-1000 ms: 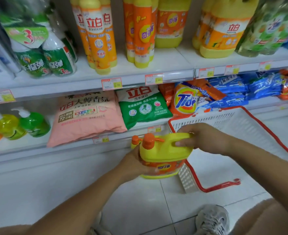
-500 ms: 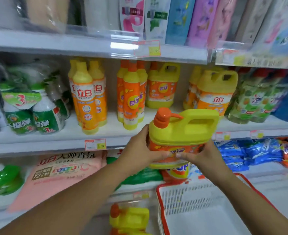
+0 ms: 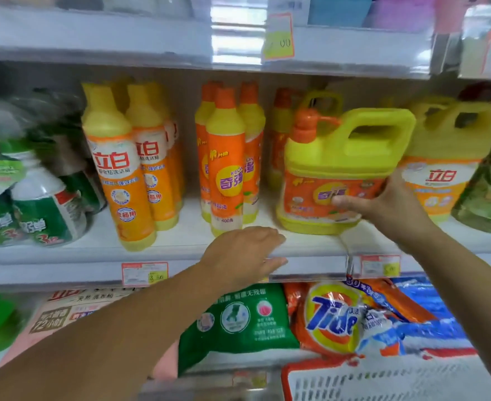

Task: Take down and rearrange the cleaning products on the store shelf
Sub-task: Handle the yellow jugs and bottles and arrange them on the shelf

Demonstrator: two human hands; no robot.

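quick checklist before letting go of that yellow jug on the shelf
1. Yellow jug base on the middle shelf: ok, it looks set down near the front edge.
2. Jug upright: ok.
3. Label facing out: ok.
4. Right hand on the jug: ok, fingers on the label side.
5. Left hand clear of the jug: ok, it is empty at the shelf edge.
6. Gap to the handled jug on the right: cannot tell, they overlap in this view.
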